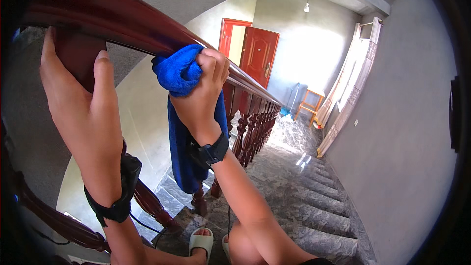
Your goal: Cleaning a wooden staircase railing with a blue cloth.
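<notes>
My left hand (82,106) is wrapped around the dark-red square top of a wooden baluster (79,59), just beneath the handrail (121,11). Its thumb is on the near right side, and the far fingers are partly hidden. Farther down the rail, my right hand (206,88) clutches a blue cloth (180,71) against the rail's side. The bunched end shows beside my knuckles, while a long part of the cloth hangs below my wrist. Black straps circle both wrists.
Grey marble-patterned stairs (312,209) descend on the right, beside a grey wall (397,125). Turned balusters (243,132) line the left side. Below are an open red door (259,55), a wooden chair (311,105), a blue dustpan (285,111) and curtains (347,99). Thin cables hang near my feet.
</notes>
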The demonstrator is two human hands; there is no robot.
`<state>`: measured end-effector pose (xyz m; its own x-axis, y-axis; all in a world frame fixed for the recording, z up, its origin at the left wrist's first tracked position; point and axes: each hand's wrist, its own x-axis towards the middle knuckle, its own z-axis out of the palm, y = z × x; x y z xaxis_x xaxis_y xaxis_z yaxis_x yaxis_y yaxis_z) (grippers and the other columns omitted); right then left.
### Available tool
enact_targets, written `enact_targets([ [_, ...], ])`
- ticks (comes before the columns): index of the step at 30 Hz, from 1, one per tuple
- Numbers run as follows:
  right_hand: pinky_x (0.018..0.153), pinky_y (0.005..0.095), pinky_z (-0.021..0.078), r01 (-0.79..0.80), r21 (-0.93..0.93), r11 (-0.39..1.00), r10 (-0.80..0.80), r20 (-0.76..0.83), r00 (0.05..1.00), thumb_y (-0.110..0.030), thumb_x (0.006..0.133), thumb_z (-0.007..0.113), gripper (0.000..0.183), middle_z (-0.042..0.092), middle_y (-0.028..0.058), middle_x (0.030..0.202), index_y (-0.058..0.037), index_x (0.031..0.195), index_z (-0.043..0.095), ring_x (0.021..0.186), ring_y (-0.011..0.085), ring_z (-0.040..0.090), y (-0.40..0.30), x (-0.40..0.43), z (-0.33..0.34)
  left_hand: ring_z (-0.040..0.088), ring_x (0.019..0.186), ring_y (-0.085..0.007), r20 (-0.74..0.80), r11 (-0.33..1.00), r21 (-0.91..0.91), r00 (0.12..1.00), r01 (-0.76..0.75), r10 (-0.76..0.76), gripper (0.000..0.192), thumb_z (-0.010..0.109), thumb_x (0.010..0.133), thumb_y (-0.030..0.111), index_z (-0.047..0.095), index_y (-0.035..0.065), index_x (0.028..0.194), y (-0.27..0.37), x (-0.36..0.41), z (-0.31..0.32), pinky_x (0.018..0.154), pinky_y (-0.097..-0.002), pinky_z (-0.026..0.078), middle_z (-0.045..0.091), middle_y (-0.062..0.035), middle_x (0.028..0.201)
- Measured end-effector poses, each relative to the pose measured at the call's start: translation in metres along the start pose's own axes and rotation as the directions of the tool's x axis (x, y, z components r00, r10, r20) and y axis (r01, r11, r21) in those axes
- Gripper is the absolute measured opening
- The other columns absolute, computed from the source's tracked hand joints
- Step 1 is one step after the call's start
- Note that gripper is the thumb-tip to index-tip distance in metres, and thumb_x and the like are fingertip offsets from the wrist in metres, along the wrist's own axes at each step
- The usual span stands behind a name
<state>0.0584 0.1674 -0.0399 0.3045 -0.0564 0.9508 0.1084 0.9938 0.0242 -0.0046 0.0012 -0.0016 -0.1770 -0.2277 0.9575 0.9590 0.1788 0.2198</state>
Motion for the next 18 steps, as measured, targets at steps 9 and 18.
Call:
enact_targets([
  [9,0.084,0.0466,0.0364,-0.016,-0.027,0.999,0.016,-0.003,1.000,-0.007,0.068,0.074,0.042,0.050,0.0144,0.106,-0.0086,0.102,0.050,0.098,0.0378,0.050,0.0006,0.0017,0.0055,0.064,0.111,-0.0331,-0.001,1.000,0.013,1.000,-0.004,0.004,0.058,0.063,0.094,0.023,0.045,0.0038,0.146,-0.0017,-0.0007,-0.0001,0.091,-0.0382,0.055,0.060,-0.0214,0.131],
  [18,0.084,0.0463,0.0361,0.003,-0.017,1.000,-0.003,0.015,1.000,-0.006,0.066,0.075,0.045,0.049,0.0145,0.107,-0.0088,0.103,0.049,0.098,0.0376,0.049,0.0038,-0.0009,0.0009,0.062,0.113,-0.0283,0.015,0.999,-0.034,1.000,0.012,-0.012,0.059,0.062,0.099,0.020,0.040,0.0052,0.151,0.0031,0.0018,-0.0009,0.099,-0.0386,0.049,0.060,-0.0196,0.131],
])
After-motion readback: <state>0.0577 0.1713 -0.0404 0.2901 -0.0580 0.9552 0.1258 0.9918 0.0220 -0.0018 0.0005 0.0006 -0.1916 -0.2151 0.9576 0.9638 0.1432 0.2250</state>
